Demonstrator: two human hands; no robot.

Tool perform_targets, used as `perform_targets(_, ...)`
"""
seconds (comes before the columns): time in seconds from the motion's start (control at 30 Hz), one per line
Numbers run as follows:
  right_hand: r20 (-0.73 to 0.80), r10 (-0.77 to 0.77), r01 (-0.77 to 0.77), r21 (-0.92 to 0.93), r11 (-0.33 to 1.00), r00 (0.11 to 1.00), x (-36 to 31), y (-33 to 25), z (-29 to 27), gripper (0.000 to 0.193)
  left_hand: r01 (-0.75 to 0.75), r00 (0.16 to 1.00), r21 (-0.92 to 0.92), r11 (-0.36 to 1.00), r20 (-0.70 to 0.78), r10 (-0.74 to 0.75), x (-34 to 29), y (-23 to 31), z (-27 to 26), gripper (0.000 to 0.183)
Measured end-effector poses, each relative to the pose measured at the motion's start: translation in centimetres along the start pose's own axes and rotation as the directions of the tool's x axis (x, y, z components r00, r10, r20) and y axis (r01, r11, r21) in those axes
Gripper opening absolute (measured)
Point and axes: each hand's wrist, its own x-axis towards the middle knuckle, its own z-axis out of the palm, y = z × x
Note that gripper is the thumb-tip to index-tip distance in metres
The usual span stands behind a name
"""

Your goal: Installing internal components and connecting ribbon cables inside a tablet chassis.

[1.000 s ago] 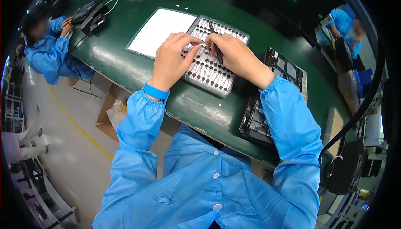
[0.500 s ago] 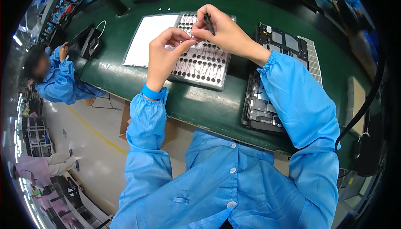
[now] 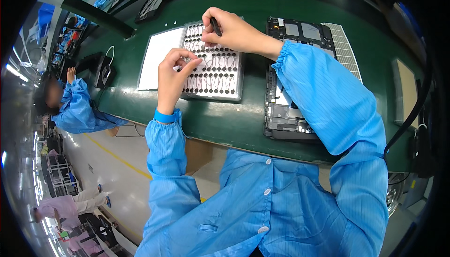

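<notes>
Tray (image 3: 214, 99) of small wired parts (image 3: 221, 90) lies beneath left hand (image 3: 174, 69) and right hand (image 3: 227, 31)

The clear tray rests on a green table (image 3: 206, 121), carrying rows of small black discs with thin wires against a white backing. The left hand is above the tray's left side, palm inward, its thumb and index finger nearly meeting over the middle rows. Whether those fingertips pinch a part cannot be told.

The right hand is above the tray's far half, higher in the view than the left. It is closed around a slim black tool (image 3: 215, 26), which slants across the fingers. Its thumb and fingertips come together over the upper rows; whether they also grip a part cannot be told. The 2 hands are apart, and the nearest rows of discs lie uncovered, closer to the person than either set of fingertips.

A white sheet (image 3: 161, 62) lies just left of the tray, with 2 tiny white scraps (image 3: 170, 23) beyond it. Right of the tray, dark electronic housings (image 3: 288, 124) show their inner components, partly covered by the right sleeve (image 3: 328, 97). A pale gridded panel (image 3: 344, 46) lies beside them. A blue band (image 3: 165, 116) circles the left wrist.
</notes>
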Motion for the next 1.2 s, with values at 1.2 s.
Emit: perform_targets(1.2,-0.278,0.317,-0.281,0.163,0.946,0.907,-17.2,-7.0,-18.2,0.027,-0.663,0.748,0.006,0.748,0.018,0.663,7.2,15.9,16.3,0.010)
